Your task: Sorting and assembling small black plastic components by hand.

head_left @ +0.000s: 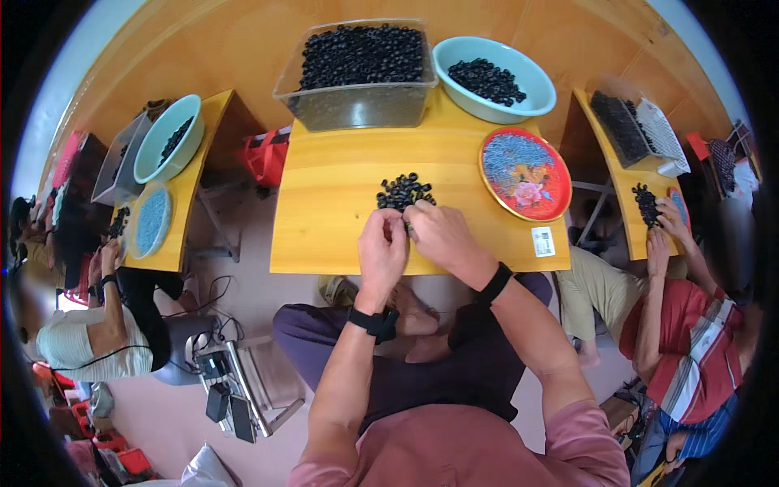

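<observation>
A small pile of shiny black round pieces (403, 191) lies on the yellow table. Right at its near edge, my left hand (383, 252) and my right hand (446, 238) meet with fingertips pinched close together. Whatever sits between the fingers is too small and too covered to name. To the right of the pile stands a red round tray (526, 213) with a flower print, holding many thin blue-grey pieces (521, 154). Both my wrists wear black bands.
At the table's back are a clear plastic bin (357, 109) and a light-blue basin (540, 97), both holding black pieces. A white label (543, 242) lies near the right front corner. Co-workers sit at similar tables to the left (182, 235) and right (621, 187).
</observation>
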The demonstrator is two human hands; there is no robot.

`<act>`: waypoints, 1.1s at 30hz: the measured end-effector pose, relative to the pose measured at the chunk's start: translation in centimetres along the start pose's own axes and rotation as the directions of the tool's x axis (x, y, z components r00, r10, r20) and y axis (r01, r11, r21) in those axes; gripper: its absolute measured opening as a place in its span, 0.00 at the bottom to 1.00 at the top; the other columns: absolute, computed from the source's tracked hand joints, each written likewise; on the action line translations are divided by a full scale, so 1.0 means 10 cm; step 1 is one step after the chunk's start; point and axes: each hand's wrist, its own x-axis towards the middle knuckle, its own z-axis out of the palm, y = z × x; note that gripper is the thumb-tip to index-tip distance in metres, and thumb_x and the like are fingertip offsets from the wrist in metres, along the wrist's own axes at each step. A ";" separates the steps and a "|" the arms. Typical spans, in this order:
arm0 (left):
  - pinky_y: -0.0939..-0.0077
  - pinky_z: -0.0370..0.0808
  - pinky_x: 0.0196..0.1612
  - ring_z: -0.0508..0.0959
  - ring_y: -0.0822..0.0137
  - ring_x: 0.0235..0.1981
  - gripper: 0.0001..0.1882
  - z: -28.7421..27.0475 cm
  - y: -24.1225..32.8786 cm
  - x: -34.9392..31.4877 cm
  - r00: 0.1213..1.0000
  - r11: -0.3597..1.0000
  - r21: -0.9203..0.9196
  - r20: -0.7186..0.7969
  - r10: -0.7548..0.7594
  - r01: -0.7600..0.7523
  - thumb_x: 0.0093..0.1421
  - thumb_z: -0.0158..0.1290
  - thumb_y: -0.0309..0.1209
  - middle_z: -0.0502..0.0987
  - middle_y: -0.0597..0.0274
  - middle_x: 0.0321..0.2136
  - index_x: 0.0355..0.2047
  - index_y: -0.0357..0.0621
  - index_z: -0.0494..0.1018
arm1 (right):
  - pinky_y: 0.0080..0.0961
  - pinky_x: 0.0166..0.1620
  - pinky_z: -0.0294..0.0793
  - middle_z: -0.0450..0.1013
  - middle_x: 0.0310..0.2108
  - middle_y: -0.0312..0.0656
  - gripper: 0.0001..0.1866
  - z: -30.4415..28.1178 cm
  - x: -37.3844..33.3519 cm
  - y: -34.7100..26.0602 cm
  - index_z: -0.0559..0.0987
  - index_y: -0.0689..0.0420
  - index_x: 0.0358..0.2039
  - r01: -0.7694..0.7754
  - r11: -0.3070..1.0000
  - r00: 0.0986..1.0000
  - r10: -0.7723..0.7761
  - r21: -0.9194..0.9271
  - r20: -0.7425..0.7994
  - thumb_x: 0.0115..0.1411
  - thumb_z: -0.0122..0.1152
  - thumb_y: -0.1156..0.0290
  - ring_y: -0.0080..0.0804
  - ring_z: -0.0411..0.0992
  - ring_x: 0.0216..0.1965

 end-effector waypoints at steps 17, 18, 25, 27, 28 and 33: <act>0.82 0.77 0.38 0.80 0.75 0.33 0.10 -0.10 -0.12 0.03 0.946 0.866 -0.405 0.253 -0.203 0.294 0.66 0.57 0.19 0.82 0.62 0.33 0.47 0.33 0.76 | 0.44 0.38 0.75 0.76 0.30 0.46 0.05 -0.07 -0.16 0.00 0.76 0.58 0.36 0.025 0.965 0.986 0.020 0.261 -0.166 0.58 0.60 0.78 0.49 0.77 0.33; 0.83 0.77 0.38 0.80 0.76 0.32 0.10 -0.11 -0.13 0.03 0.946 0.894 -0.348 0.255 -0.200 0.282 0.65 0.57 0.19 0.82 0.62 0.33 0.46 0.33 0.76 | 0.43 0.38 0.75 0.77 0.31 0.46 0.05 -0.09 -0.16 -0.01 0.77 0.58 0.36 0.009 0.961 0.988 0.035 0.278 -0.150 0.58 0.60 0.77 0.50 0.77 0.33; 0.84 0.77 0.39 0.79 0.78 0.33 0.08 -0.12 -0.14 0.01 0.957 0.950 -0.204 0.221 -0.189 0.235 0.63 0.60 0.19 0.81 0.64 0.33 0.43 0.34 0.77 | 0.41 0.39 0.76 0.78 0.33 0.47 0.05 -0.53 -0.23 0.44 0.81 0.57 0.35 -0.151 0.958 0.972 0.189 0.245 -0.140 0.58 0.60 0.75 0.48 0.77 0.36; 0.83 0.76 0.38 0.78 0.79 0.31 0.08 -0.12 -0.12 0.00 0.962 0.951 -0.209 0.202 -0.184 0.226 0.62 0.61 0.20 0.81 0.65 0.31 0.42 0.34 0.77 | 0.41 0.40 0.75 0.78 0.33 0.47 0.05 -0.74 -0.21 0.76 0.82 0.58 0.34 -0.222 0.964 0.957 0.244 0.146 -0.154 0.57 0.60 0.76 0.48 0.77 0.37; 0.83 0.76 0.37 0.76 0.80 0.30 0.09 -0.10 -0.10 0.00 0.966 0.952 -0.215 0.189 -0.177 0.217 0.61 0.62 0.21 0.80 0.66 0.30 0.42 0.34 0.78 | 0.40 0.40 0.75 0.78 0.33 0.47 0.05 -0.80 -0.24 0.94 0.82 0.58 0.33 -0.250 0.965 0.952 0.260 0.082 -0.159 0.57 0.60 0.76 0.47 0.77 0.38; 0.86 0.73 0.37 0.75 0.81 0.31 0.08 -0.10 -0.05 0.01 0.966 0.966 -0.155 0.192 -0.175 0.206 0.62 0.60 0.19 0.78 0.69 0.31 0.42 0.36 0.77 | 0.44 0.44 0.74 0.78 0.35 0.51 0.09 -0.93 -0.32 1.26 0.83 0.57 0.38 -0.360 0.933 0.931 0.360 -0.003 0.061 0.57 0.59 0.77 0.52 0.76 0.42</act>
